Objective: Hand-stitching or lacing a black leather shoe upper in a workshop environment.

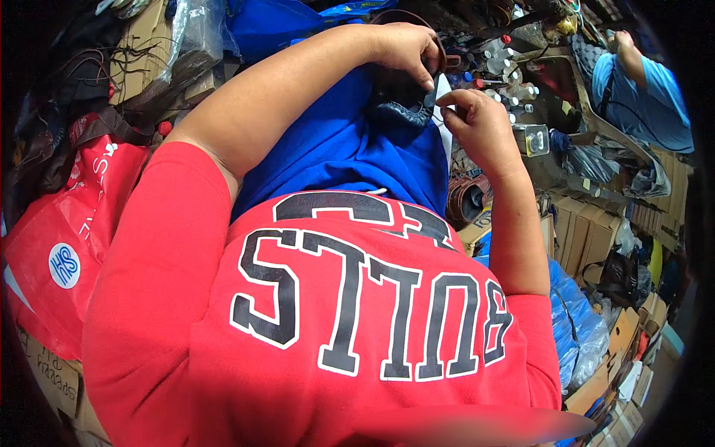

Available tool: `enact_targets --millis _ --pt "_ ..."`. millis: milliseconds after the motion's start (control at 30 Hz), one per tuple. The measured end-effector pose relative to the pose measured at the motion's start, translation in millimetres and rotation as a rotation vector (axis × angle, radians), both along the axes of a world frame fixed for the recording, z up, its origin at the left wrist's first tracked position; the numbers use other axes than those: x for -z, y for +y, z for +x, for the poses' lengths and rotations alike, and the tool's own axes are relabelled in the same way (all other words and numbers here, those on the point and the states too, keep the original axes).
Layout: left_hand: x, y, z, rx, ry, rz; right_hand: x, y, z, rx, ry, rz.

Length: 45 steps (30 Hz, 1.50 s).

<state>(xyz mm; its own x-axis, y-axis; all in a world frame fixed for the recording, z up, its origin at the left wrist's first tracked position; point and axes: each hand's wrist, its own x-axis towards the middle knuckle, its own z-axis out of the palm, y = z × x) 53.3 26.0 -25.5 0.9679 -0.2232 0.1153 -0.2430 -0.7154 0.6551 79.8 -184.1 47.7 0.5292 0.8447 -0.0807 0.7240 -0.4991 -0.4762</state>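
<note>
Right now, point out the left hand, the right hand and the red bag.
Left hand [405,50]: head view, between wrist and fingers.
Right hand [482,125]: head view, between wrist and fingers.
Red bag [61,212]: head view, on its printed side.

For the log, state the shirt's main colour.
Red; the shirt shows best in the head view.

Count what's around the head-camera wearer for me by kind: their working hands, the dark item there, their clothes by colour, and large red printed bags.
Working hands: 2, left hand and right hand
Dark item at the hands: 1
Red shirt: 1
Blue lower garment: 1
Large red printed bag: 1
Total: 6
</note>
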Motion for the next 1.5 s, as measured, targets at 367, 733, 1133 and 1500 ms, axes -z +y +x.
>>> enact_targets --millis 367,733,1133,1500 --pt "-16 -10 3 0.23 0.398 -0.242 18 -19 9 0.033 0.312 0.054" --pt "-8 -5 5 0.278 0.365 -0.236 21 -12 7 -0.041 0.162 0.067" --pt "-6 -5 3 0.304 0.301 -0.187 49 -28 46 -0.023 0.808 0.055" --pt "-4 -20 -39 -0.23 -0.289 -0.159 45 -21 8 -0.005 0.287 0.223"
